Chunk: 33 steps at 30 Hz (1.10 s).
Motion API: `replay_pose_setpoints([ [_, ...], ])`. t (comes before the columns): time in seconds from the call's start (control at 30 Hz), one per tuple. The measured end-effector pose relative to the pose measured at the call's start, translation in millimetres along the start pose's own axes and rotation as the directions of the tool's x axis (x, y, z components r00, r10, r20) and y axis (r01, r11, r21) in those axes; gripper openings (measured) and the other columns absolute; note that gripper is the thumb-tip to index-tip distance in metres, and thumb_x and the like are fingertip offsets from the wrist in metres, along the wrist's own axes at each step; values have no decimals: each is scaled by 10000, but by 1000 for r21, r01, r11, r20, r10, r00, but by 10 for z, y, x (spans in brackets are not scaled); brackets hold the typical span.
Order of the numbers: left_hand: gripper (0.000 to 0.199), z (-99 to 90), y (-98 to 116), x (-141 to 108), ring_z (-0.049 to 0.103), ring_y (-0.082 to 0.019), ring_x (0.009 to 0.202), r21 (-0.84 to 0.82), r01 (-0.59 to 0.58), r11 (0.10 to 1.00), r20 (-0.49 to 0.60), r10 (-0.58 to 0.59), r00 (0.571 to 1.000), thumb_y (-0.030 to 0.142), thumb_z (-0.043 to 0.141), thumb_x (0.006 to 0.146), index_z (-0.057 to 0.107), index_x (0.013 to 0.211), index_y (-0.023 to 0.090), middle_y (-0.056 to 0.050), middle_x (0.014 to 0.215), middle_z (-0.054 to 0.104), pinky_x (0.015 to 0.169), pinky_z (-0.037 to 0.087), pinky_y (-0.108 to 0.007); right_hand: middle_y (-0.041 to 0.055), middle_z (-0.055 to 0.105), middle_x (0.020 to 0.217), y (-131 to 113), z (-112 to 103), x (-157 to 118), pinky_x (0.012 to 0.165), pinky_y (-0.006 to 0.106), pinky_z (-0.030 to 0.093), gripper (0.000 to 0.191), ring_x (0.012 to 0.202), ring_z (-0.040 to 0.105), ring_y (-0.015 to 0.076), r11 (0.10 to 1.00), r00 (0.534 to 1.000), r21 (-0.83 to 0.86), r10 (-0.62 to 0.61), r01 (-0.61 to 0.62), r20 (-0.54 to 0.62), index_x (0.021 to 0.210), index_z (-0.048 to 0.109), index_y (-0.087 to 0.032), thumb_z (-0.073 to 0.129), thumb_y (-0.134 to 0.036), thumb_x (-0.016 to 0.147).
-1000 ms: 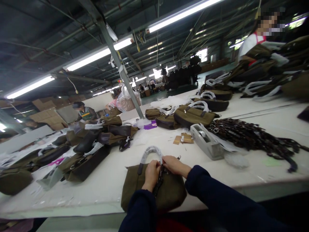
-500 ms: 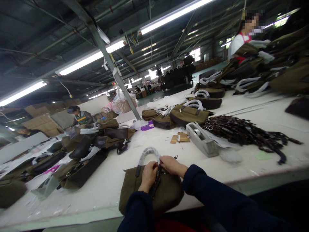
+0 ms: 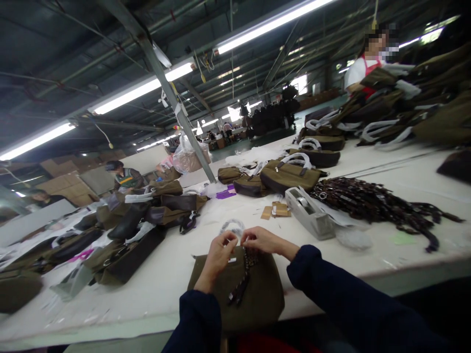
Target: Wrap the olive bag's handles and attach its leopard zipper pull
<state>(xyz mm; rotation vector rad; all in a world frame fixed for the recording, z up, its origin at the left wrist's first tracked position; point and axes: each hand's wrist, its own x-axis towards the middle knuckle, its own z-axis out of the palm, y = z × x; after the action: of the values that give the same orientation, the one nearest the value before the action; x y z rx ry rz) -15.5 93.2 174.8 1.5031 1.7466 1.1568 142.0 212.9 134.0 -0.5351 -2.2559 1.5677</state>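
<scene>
An olive handbag (image 3: pixel 263 296) stands at the table's front edge, close to me. Its handle (image 3: pixel 231 225), wrapped in clear plastic, rises behind my fingers. Down the bag's front hangs a dark braided chain strap (image 3: pixel 243 284) with loose ends. My left hand (image 3: pixel 221 252) is pinched closed above the bag's top edge; what lies between its fingertips is too small to make out. Beside it, my right hand (image 3: pixel 262 240) is also closed, its fingertips at the strap's upper end.
A pile of similar dark straps (image 3: pixel 368 198) lies to the right, by a grey tape dispenser (image 3: pixel 311 215) and brown tags (image 3: pixel 280 209). Olive bags (image 3: pixel 128 250) are heaped at left; others (image 3: pixel 290 174) stand behind. A co-worker (image 3: pixel 370 68) is at the far right.
My left hand has risen off the strap and turned, fingertips now nearer the handle. The strap's lower part now hangs uncovered. The bag has shifted slightly right.
</scene>
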Motion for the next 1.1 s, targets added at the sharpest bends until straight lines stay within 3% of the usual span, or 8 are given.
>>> replay_pose_setpoints([
  [0.1, 206, 43, -153, -9, 491, -113, 528, -59, 21, 998, -36, -23, 999, 387, 606, 809, 580, 780, 185, 31, 630, 520, 424, 381, -194, -28, 539, 655, 74, 30, -21, 446, 197, 379, 234, 555, 497, 109, 990, 999, 141, 31, -26, -35, 891, 661, -162, 618, -376, 807],
  [0.2, 202, 128, -365, -14, 519, -123, 557, -56, 21, 998, -49, -24, 999, 350, 610, 801, 611, 911, 182, -3, 753, 596, 449, 410, -219, -34, 510, 646, 115, 25, -51, 448, 198, 385, 252, 570, 490, 113, 987, 996, 151, 60, -50, -59, 870, 649, -161, 617, -401, 802],
  [0.4, 117, 366, -686, 97, 550, -152, 717, 30, -41, 999, -36, 42, 998, 124, 646, 690, 672, 794, 171, -17, 772, 641, 725, 451, -291, -22, 572, 679, 89, 59, 11, 571, 222, 379, 172, 625, 522, 122, 951, 1000, -308, -30, 29, 2, 854, 681, -178, 597, -325, 822],
  [0.5, 90, 406, -724, 187, 561, -169, 774, 47, -66, 997, -15, 67, 998, 107, 615, 694, 664, 734, 171, -19, 770, 646, 761, 433, -298, 10, 662, 772, -36, 85, 26, 656, 249, 388, 135, 740, 590, 164, 834, 1000, -552, -18, 26, 21, 862, 709, -208, 614, -271, 790],
  [0.57, 82, 401, -729, 236, 556, -168, 756, 55, -64, 996, -6, 65, 998, 104, 603, 690, 651, 704, 169, -13, 735, 636, 749, 430, -297, 41, 710, 901, -137, 90, 19, 695, 270, 411, 187, 845, 636, 206, 702, 999, -712, 34, -21, 3, 920, 716, -233, 573, -279, 809],
  [0.63, 80, 390, -731, 272, 551, -164, 720, 57, -53, 997, 0, 53, 999, 111, 595, 689, 649, 703, 167, -9, 706, 626, 725, 435, -295, 72, 723, 977, -215, 86, 17, 723, 294, 434, 217, 927, 655, 247, 617, 997, -784, 74, -70, -31, 938, 719, -237, 551, -288, 811],
  [0.9, 103, 370, -768, 352, 551, -139, 575, -4, 16, 1000, 78, -16, 997, 154, 583, 698, 673, 747, 156, -10, 686, 618, 533, 454, -257, 154, 723, 1005, -245, 129, 111, 744, 353, 490, 280, 960, 681, 316, 489, 988, -861, 127, -141, -89, 993, 733, -179, 558, -265, 791],
  [1.1, 117, 341, -798, 349, 549, -136, 551, -70, 48, 996, 113, -40, 993, 192, 614, 706, 714, 739, 141, -9, 647, 615, 531, 483, -267, 153, 720, 1033, -231, 195, 158, 768, 354, 495, 269, 988, 678, 309, 428, 985, -892, 152, -145, -87, 1005, 724, -173, 563, -234, 800],
])
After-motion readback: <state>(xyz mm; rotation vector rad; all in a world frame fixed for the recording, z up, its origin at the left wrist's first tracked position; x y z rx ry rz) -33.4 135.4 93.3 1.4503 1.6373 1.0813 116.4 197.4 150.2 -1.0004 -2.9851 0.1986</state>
